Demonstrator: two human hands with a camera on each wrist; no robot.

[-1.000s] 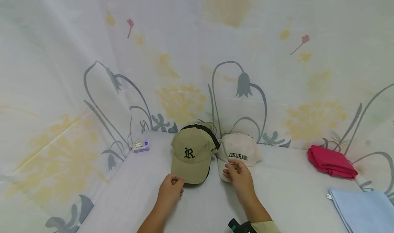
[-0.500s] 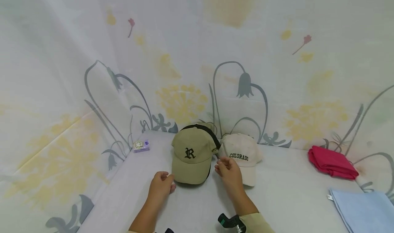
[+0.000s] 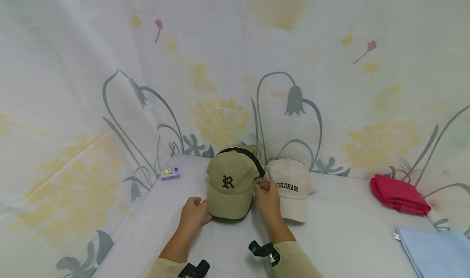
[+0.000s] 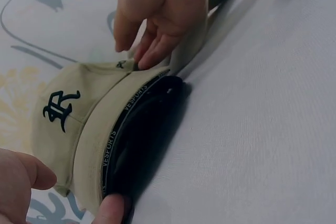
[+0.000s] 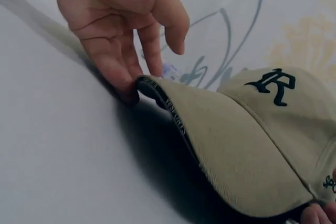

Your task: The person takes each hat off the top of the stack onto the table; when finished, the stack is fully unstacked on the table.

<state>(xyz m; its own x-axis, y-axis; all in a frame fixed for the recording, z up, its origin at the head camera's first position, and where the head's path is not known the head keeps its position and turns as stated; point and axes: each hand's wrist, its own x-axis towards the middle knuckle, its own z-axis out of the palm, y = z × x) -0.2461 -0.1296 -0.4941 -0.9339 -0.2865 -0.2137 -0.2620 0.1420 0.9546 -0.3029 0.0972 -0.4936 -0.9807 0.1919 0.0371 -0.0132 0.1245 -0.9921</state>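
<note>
A khaki baseball cap (image 3: 225, 202) with a black letter R lies brim forward on the white surface, and a black strip arches behind its crown. My left hand (image 3: 193, 214) is at the left edge of its brim. In the right wrist view, that hand's fingertips (image 5: 126, 85) meet the brim's corner, with the thumb spread apart. My right hand (image 3: 268, 200) reaches to the cap's right side; in the left wrist view its fingertips (image 4: 149, 61) touch the side near the brim. Right beside it sits a cream cap (image 3: 293, 206) lettered COLORADO, partly covered by my right hand.
A small purple packet (image 3: 170, 172) lies at the back left. At the right are a folded red cloth (image 3: 399, 194) and a light blue cloth (image 3: 433, 249). A patterned fabric wall (image 3: 235, 65) rises behind the caps.
My right hand has moved left from the cream cap to the khaki cap's side. The cream cap's brim has swung right. My left hand drew back from the khaki brim, then returned to its left edge.
</note>
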